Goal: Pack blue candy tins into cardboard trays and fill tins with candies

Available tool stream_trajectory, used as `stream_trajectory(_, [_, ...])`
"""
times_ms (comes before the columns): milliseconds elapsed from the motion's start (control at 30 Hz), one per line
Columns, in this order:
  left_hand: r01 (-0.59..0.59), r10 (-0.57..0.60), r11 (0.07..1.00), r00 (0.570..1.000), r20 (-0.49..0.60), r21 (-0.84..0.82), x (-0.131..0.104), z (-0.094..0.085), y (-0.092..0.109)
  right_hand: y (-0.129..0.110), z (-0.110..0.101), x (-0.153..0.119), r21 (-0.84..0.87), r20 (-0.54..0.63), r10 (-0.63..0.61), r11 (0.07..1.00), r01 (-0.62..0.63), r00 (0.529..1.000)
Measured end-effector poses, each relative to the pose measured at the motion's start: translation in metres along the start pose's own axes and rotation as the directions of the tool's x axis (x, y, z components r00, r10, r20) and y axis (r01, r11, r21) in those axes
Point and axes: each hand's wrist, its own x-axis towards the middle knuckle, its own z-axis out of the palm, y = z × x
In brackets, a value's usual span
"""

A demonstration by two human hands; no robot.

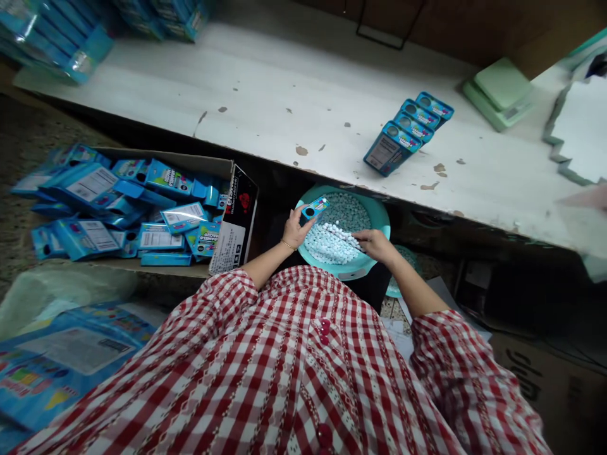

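Observation:
My left hand (294, 229) is closed around a small blue candy box (315, 208), tilted over the left side of a turquoise tub (382, 221). Small pale pellet-like candies (327, 250) fill much of the tub. At the tub's right side, my right hand (375, 245) is closed in a grip on what looks like a scoop, its dark edge (356, 245) just showing. White candies are heaped on it, pointing toward the box. The scoop's shape is mostly hidden by the candies and my fingers.
Left of the tub stands a carton (222, 243) full of blue boxes (95, 183). On the white table (265, 95) are several upright blue boxes (391, 148), a green scale (502, 91) and stacked blue packs (61, 38). The table's edge overhangs the tub's back.

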Motion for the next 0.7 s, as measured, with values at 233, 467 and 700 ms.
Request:
stream_trajectory(233, [-0.097, 0.079, 0.991, 0.981, 0.178, 0.095, -0.004, 0.011, 0.010, -0.058, -0.050, -0.009, -0.343, 0.007, 0.046, 0.938, -0.041, 0.999])
stream_trajectory(467, [-0.155, 0.118, 0.979, 0.959, 0.256, 0.129, -0.006, 0.017, 0.010, -0.126, -0.058, -0.006, -0.668, 0.015, 0.180, 0.734, -0.124, 0.984])
stream_trajectory(700, [-0.182, 0.171, 0.981, 0.975, 0.141, 0.069, -0.009, 0.001, 0.005, -0.054, -0.055, -0.011, -0.566, -0.080, 0.226, 0.792, -0.231, 0.971])
